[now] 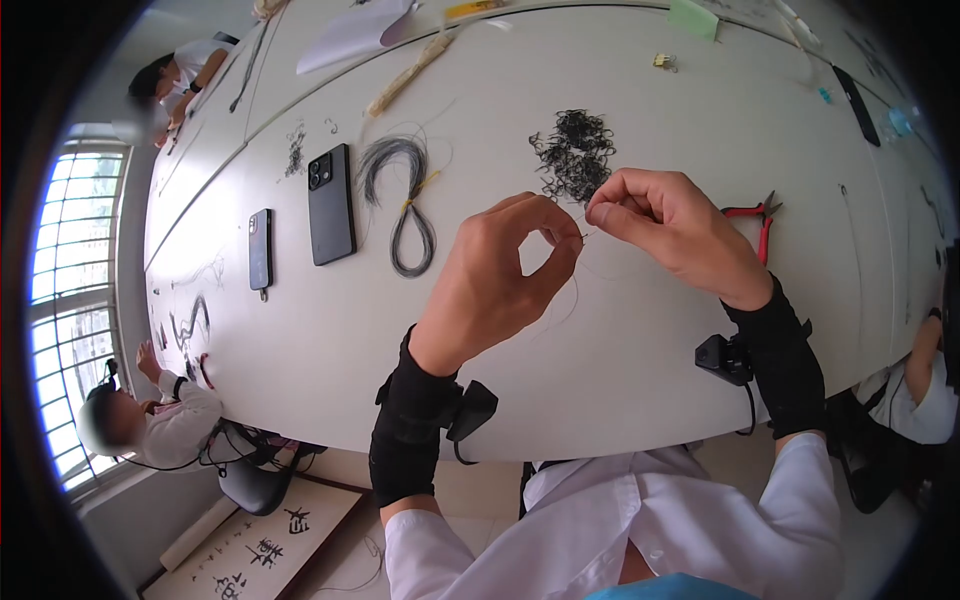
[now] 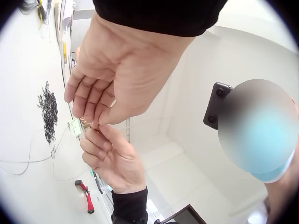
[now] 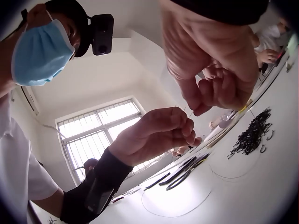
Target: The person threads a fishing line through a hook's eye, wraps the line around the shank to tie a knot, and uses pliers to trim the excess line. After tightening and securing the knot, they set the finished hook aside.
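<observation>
My left hand (image 1: 500, 275) is above the table, thumb and index fingertip pinched together in a ring around a thin line (image 1: 577, 297). The line's loose length hangs in a curve below the fingers. Right against it, my right hand (image 1: 685, 230) pinches with thumb and index finger, its other fingers curled in. In the right wrist view a fine strand shows between the two hands' fingertips; I cannot tell what else the right fingertips hold. A pile of small black hooks (image 1: 575, 150) lies just beyond the hands, with a few loose ones (image 3: 262, 148) at its edge.
Red-handled pliers (image 1: 765, 225) lie beside the right wrist. To the left are a grey line bundle (image 1: 410, 225) tied with yellow, a large phone (image 1: 332, 205) and a smaller phone (image 1: 260, 248). A gold clip (image 1: 664, 62) is farther back. Other people sit around the table.
</observation>
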{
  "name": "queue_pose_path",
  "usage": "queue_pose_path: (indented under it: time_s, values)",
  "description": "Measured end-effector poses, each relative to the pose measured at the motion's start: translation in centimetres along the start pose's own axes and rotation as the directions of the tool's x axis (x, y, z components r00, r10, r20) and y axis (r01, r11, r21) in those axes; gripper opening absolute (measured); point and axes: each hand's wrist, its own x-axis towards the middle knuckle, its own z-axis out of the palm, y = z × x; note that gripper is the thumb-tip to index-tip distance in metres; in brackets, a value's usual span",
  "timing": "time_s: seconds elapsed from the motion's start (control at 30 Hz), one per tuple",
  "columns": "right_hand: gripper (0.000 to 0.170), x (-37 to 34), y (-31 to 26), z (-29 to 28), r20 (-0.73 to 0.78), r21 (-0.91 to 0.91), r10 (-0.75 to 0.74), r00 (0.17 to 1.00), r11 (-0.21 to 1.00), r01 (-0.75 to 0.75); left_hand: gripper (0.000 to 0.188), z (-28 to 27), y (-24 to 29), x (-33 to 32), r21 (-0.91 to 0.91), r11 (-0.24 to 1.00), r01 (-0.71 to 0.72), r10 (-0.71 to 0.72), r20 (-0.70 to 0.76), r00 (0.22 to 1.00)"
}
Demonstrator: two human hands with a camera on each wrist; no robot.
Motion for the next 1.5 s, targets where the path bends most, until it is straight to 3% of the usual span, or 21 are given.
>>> queue_pose_path:
  time_s: [0.07, 0.2, 0.4, 0.67, 0.77, 1.5]
  values:
    - [0.024, 0.3, -0.1, 0.0, -0.068, -0.048, -0.028, 0.997, 0.999, 0.025, 0.007, -0.4, -0.1, 0.2, 0.041, 0.999, -0.022, 0.022, -0.02, 1.0]
    - [0.025, 0.2, -0.3, -0.4, -0.09, 0.054, -0.037, 0.995, 0.998, 0.042, 0.006, -0.2, 0.2, 1.6, 0.11, 0.993, -0.04, 0.041, -0.007, 0.999]
    - [0.023, 0.1, -0.4, -0.9, -0.321, -0.012, -0.063, 0.945, 0.998, 0.062, 0.008, -0.5, 0.0, 1.9, 0.121, 0.99, -0.078, 0.079, -0.008, 0.997]
    - [0.016, -0.5, -1.6, 0.0, -0.184, -0.094, -0.038, 0.982, 0.995, 0.021, 0.008, -0.3, -0.3, 1.7, 0.159, 0.985, -0.065, 0.065, 0.009, 0.998]
    - [0.015, -0.7, -1.7, 0.2, -0.186, -0.182, -0.048, 0.981, 0.983, 0.014, 0.008, -0.3, -0.4, 1.5, 0.175, 0.982, -0.077, 0.078, 0.006, 0.997]
    - [0.015, -1.0, -1.8, 0.4, -0.134, -0.253, 0.002, 0.991, 0.967, -0.036, 0.008, 0.2, -1.2, 1.4, 0.214, 0.973, -0.085, 0.076, 0.052, 0.996]
